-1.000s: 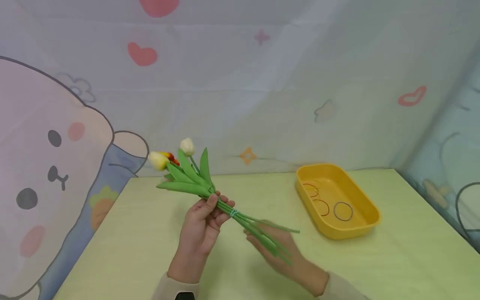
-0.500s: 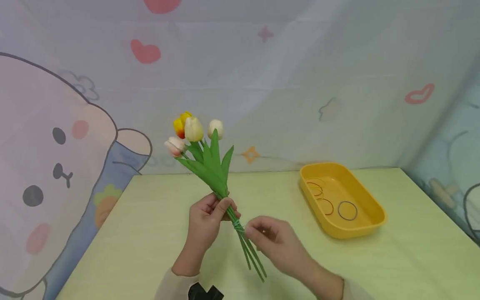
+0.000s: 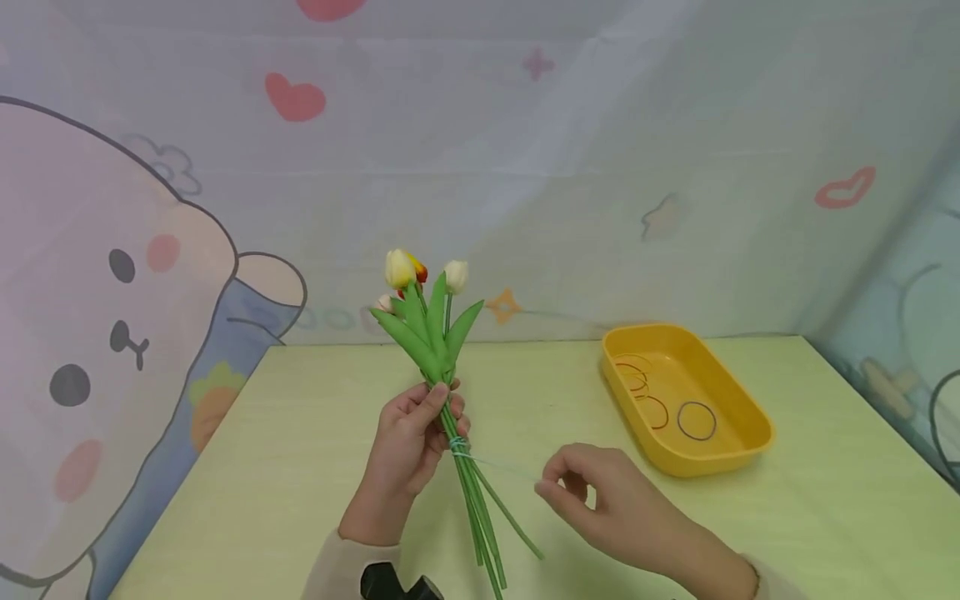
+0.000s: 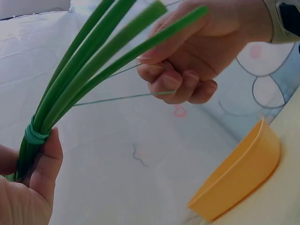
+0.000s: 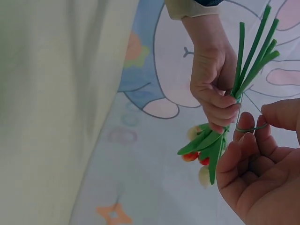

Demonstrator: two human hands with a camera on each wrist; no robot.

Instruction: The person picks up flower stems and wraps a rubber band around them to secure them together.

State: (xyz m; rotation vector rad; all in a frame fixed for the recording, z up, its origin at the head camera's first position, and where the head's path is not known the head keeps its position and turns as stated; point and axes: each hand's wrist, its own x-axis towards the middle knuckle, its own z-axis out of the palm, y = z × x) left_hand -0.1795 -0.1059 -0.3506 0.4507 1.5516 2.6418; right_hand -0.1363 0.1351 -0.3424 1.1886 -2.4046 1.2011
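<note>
My left hand (image 3: 408,437) grips a bunch of artificial tulips (image 3: 435,333) by the stems, just under the leaves. The blooms, white, pale yellow, pinkish and red-yellow, point up and away; the stem ends fan out toward me. Just below that grip, a green rubber band (image 4: 35,133) is wound round the stems in several turns. One loop of it stretches out to the right, where my right hand (image 3: 626,508) pinches it between thumb and fingers. In the right wrist view the pulled loop (image 5: 253,128) runs across the fingertips. Both hands are above the table.
A yellow tray (image 3: 701,467) stands at the right on the pale green table (image 3: 285,500). Several rubber bands lie in it, including a dark blue one (image 3: 697,421). A printed cloth backdrop (image 3: 465,167) hangs behind the table.
The tulips have turned from lying leftward to more upright. My right hand left the stem ends, came to the band, then drew a loop of it out to the right.
</note>
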